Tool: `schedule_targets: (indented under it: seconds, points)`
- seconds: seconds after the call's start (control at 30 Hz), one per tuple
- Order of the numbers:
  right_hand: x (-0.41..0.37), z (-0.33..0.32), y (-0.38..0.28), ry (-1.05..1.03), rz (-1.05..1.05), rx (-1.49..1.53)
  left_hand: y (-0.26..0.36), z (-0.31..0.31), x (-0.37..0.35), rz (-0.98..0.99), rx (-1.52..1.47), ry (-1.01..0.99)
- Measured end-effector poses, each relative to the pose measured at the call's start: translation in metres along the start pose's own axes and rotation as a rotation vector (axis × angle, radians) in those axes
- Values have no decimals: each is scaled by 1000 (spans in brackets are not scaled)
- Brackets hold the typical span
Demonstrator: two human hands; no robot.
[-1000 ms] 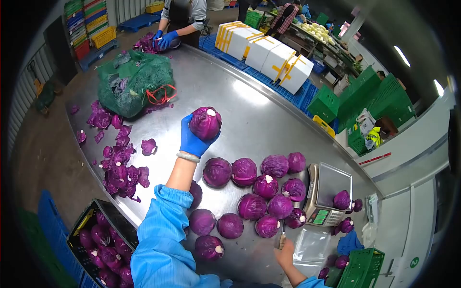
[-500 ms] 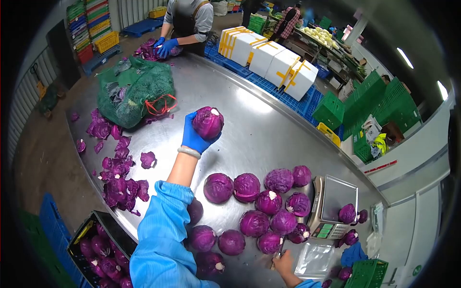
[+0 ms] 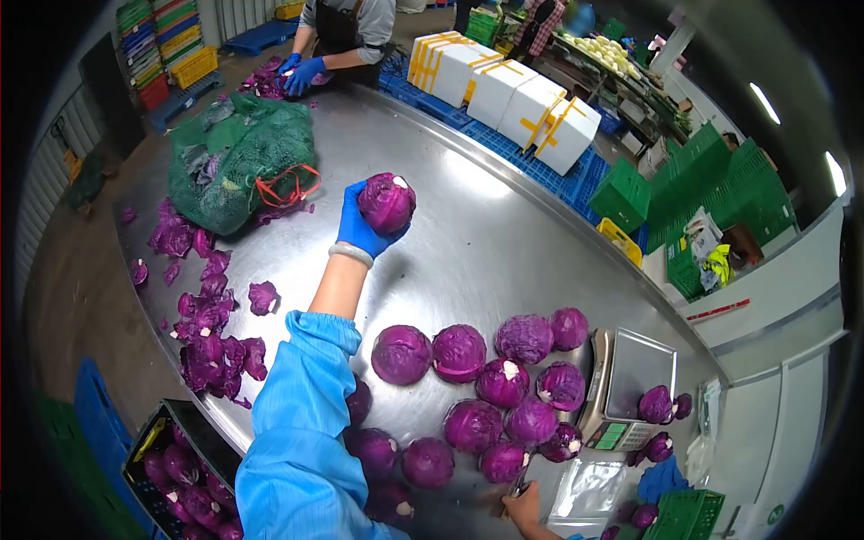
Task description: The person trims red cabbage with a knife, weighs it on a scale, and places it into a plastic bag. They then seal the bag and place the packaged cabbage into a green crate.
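Note:
My left hand (image 3: 367, 225), in a blue glove, is closed around a purple cabbage (image 3: 387, 202) and holds it above the steel table (image 3: 450, 234). The pale cut stem of this cabbage faces up and right. Low in the view, my bare right hand (image 3: 524, 506) grips a small knife (image 3: 519, 484), its thin dark blade pointing up beside a cabbage (image 3: 504, 462). Several more cabbages (image 3: 474, 426) stand grouped between my arms, some with white stem ends showing. My left sleeve partly covers a few of them.
Loose purple leaves (image 3: 211, 310) and a green net bag (image 3: 243, 166) lie at left. A weighing scale (image 3: 641, 378) stands at right. A black crate (image 3: 148, 459) at lower left holds cabbages. Across the table a blue-gloved person (image 3: 346, 54) handles leaves; white foam boxes (image 3: 504, 94) sit behind.
My left hand still holds the cabbage, now slightly higher in view. My right hand keeps the knife and has shifted slightly down and left. The camera view has shifted a little.

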State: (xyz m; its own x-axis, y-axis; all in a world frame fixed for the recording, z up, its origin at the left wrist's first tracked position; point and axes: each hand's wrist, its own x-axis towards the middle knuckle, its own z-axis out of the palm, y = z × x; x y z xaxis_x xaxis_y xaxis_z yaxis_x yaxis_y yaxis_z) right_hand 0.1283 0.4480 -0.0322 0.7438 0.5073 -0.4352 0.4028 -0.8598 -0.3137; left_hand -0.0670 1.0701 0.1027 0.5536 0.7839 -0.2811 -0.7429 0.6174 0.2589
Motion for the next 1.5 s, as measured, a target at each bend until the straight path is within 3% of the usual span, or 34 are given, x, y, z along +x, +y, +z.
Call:
schedule_targets:
  seconds: [0.37,0.5,0.6,0.63,0.7,0.77,0.83,0.87,0.93,1.03,1.13,1.23,1.27,1.37,1.4,1.5]
  points:
    - [-10,-2,1,53,-65,69,-7,-7,-16,-40,-13,1]
    - [-3,14,47,163,-165,104,-13,-4,-47,82,138,-166]
    - [-9,27,99,46,-94,291,-42,3,-98,224,353,-319]
    - [-23,28,102,-9,-135,379,-50,21,-134,13,68,-335]
    - [-51,-21,51,-107,-198,564,-85,25,-179,11,138,-245]
    - [-87,-91,-44,-292,-97,822,-130,25,-231,124,318,-330]
    - [-87,-115,-77,-440,-160,945,-178,40,-287,214,503,-333]
    - [-88,-122,-94,-491,-213,1166,-203,40,-308,234,567,-341]
    - [-89,-139,-107,-681,-309,1288,-253,33,-347,239,645,-333]
    - [-91,-129,-69,-912,-241,1491,-320,8,-398,179,769,-290]
    - [-89,-130,-21,-826,-229,1242,-348,-19,-438,176,1166,-244]
    - [-92,-140,1,-754,-298,576,-377,-32,-466,192,1693,-274]
    - [-90,-136,8,-805,-226,568,-391,-48,-473,194,1695,-228]
    - [-68,-65,67,-372,-621,517,-428,-98,-484,180,1533,-39]
    - [-72,-81,69,-306,-631,375,-438,-113,-488,172,1443,32]
    - [-75,-86,86,-45,-1056,291,-450,-139,-495,212,1741,168]
